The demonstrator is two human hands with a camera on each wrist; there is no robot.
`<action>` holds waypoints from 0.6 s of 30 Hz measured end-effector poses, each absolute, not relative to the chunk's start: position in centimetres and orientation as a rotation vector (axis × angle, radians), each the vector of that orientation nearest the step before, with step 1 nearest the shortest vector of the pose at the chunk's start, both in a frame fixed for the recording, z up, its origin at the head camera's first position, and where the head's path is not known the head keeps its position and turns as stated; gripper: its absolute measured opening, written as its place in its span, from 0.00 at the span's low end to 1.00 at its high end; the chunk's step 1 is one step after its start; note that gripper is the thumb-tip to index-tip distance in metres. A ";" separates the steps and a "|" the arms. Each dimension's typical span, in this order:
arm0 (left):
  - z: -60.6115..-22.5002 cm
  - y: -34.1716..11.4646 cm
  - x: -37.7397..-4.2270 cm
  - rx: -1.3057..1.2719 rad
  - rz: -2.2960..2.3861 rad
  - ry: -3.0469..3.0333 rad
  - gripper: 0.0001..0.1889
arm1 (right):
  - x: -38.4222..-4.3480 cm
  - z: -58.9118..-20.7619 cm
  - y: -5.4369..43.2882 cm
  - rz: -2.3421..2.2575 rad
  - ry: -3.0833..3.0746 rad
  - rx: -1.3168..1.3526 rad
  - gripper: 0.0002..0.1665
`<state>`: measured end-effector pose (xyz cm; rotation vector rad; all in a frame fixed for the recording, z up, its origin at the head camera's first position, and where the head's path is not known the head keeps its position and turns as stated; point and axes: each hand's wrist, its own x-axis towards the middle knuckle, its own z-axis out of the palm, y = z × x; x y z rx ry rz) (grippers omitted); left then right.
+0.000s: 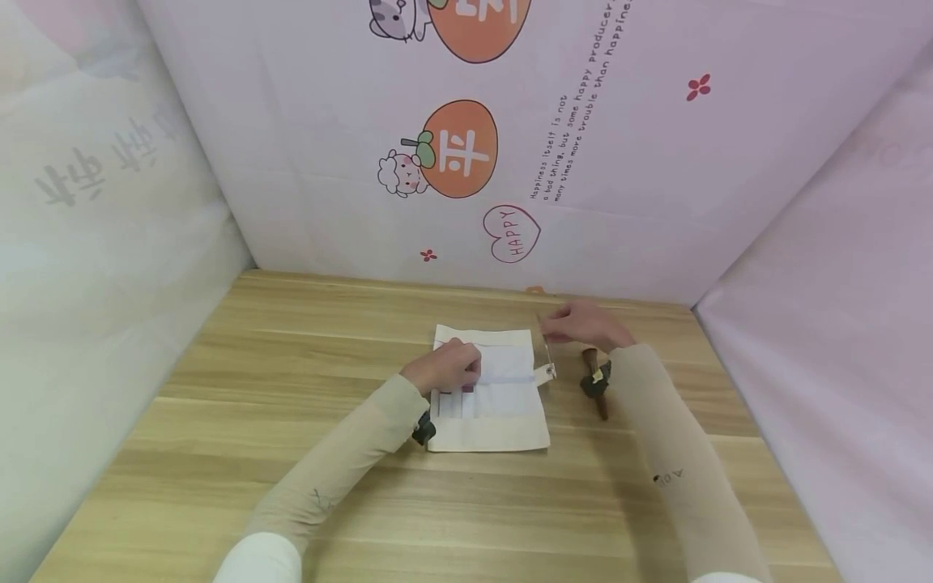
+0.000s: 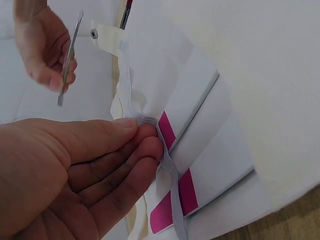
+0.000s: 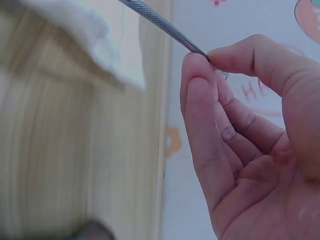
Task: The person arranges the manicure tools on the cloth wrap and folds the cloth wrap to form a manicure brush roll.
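An opened white fabric case point(image 1: 503, 435) lies on the table. My left hand point(image 1: 453, 364) is over its left half, thumb and fingertips pinching the elastic band point(image 2: 176, 200) in the left wrist view. Behind that band sit white flat pieces with magenta ends point(image 2: 188, 192). Beyond the case's upper right edge, my right hand point(image 1: 583, 324) holds a thin metal tool point(image 3: 162, 25) between thumb and fingertips. The tool has a knurled shaft, and flattened ends show in the left wrist view. A tab with a metal snap point(image 1: 545, 374) sticks out from the case's right side.
To the right of the case, a brown stick-like object point(image 1: 601, 406) lies on the wooden table point(image 1: 291, 356), partly hidden by the black wrist camera point(image 1: 594, 380). Printed white cloth walls point(image 1: 328, 202) enclose the table at the back and both sides.
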<state>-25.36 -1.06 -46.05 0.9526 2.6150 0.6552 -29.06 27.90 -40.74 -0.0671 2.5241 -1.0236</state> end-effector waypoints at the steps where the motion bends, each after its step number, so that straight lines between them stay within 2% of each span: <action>1: -46.0 -1.0 -25.4 0.951 0.653 2.615 0.08 | -29.2 -40.7 27.3 -1.039 2.516 -0.075 0.24; 10: -46.0 -1.1 -25.5 0.972 0.655 2.617 0.06 | -30.9 -40.8 22.2 -1.228 2.453 -0.147 0.20; 18: -45.9 -1.1 -25.4 0.952 0.659 2.619 0.08 | -31.5 -42.3 19.6 -1.333 2.491 -0.037 0.15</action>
